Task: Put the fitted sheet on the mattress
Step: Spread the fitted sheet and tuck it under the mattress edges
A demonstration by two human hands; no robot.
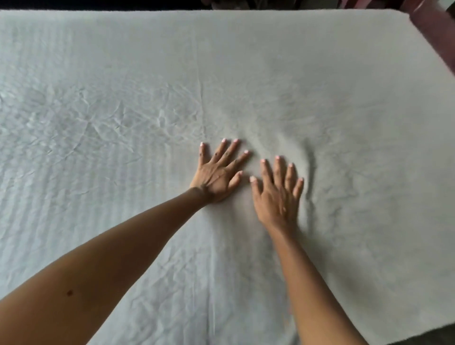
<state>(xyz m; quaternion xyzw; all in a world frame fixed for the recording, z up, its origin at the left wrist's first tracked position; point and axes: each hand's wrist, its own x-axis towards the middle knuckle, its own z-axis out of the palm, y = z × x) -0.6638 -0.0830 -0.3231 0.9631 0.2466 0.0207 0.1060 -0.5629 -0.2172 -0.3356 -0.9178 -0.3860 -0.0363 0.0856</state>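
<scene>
Bkgd, top edge of view: narrow dark strip (98,4), near black, no detail legible. Top centre-right: dim shapes (221,2), too dark to ID. Top R corner: dark reddish-brown wooden furniture (435,32), polished w/ faint sheen, running diagonally down to R edge; type cannot be told. Bottom R corner: dark patch (440,337), poss. floor, blurred. Light: soft, diffuse, no hard shadows; L side brighter and cooler, R side greyer.
</scene>
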